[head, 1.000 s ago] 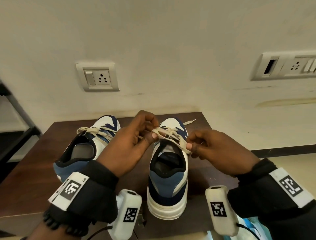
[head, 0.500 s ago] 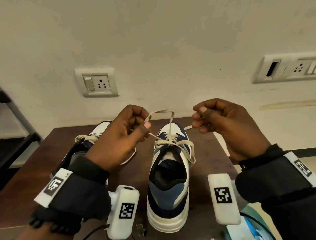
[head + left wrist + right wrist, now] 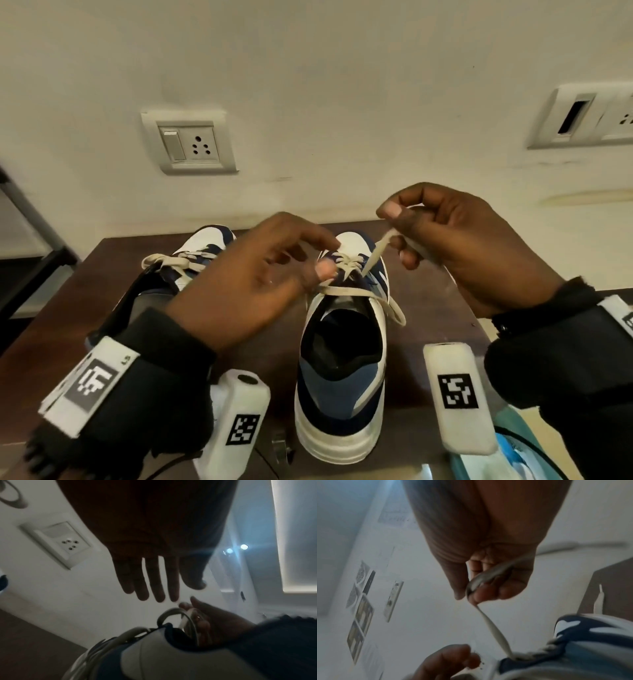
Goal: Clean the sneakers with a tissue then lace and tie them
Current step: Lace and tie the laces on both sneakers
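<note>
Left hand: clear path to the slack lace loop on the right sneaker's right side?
Probably yes. The left hand hovers open over that sneaker's tongue; the loop lies uncovered, and the right hand holds its lace strand higher up.

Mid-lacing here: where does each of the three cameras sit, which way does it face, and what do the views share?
Head: looks down at two sneakers on the table; both hands show.
Left wrist: looks along the left hand, fingers straight, toward the wall socket.
Right wrist: looks along the right hand pinching the lace.
Shared: all three show the right sneaker and that lace.
</note>
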`<state>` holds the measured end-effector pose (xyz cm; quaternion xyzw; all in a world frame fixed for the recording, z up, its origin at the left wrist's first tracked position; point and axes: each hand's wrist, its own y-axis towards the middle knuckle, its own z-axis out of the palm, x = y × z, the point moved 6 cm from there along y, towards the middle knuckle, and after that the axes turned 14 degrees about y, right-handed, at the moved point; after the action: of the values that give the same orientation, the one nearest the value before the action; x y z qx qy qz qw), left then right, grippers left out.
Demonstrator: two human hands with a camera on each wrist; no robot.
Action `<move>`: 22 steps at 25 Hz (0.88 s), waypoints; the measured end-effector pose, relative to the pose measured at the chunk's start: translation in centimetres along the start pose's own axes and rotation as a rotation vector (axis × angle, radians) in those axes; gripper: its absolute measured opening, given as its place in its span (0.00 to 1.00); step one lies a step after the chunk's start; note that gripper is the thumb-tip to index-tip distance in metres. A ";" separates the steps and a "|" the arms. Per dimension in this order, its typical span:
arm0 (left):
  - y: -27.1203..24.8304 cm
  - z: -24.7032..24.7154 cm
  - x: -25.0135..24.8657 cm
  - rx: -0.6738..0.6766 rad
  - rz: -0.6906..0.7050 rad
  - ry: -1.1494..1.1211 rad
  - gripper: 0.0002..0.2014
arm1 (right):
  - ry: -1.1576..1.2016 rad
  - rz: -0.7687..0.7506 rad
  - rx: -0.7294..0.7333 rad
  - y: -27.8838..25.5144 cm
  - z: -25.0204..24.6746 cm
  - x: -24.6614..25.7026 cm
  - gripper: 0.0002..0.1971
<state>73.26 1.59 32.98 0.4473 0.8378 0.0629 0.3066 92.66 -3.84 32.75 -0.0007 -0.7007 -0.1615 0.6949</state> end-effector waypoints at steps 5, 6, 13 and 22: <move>0.4 2.0 -2.2 0.194 0.197 0.182 0.07 | 0.351 -0.010 0.093 0.5 0.1 -0.4 0.19; 0.3 1.8 -2.1 0.157 0.170 0.120 0.04 | 0.351 -0.048 0.091 0.5 -0.3 -0.3 0.20; -0.5 1.0 -1.6 0.123 0.110 0.029 0.16 | -0.151 -0.200 -0.328 -0.3 -4.4 -0.6 0.08; -0.5 0.7 -0.8 0.010 -0.047 -0.260 0.08 | -0.465 -0.172 -0.113 -1.3 -1.5 0.5 0.06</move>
<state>73.64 0.54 32.54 0.4335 0.8016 -0.0073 0.4117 93.86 -5.51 32.98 -0.0171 -0.8291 -0.2546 0.4975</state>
